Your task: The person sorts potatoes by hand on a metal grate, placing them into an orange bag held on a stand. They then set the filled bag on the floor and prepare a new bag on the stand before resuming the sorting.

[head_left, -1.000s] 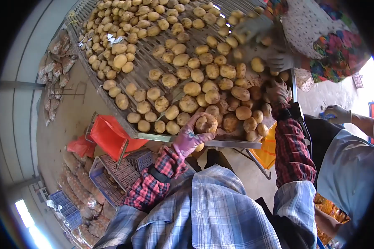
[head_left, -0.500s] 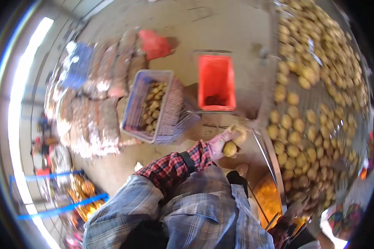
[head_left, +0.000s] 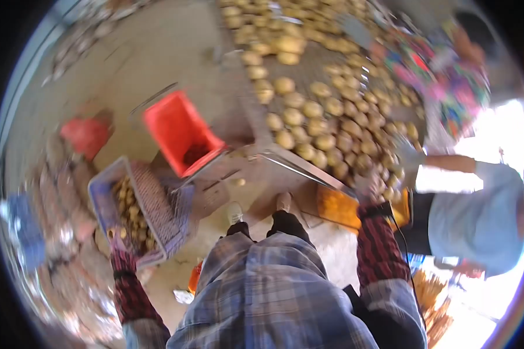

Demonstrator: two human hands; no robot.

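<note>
Potatoes in the lower-left crate lie under the left hand, grip unclear; right hand, blurred, next picks from the counter.

Single head-worn fisheye view looking steeply down over the person's own shirt and feet, floor close below, potato table ahead, crates to the left.

Left hand low and outstretched, right hand forward, both grips blurred.
</note>
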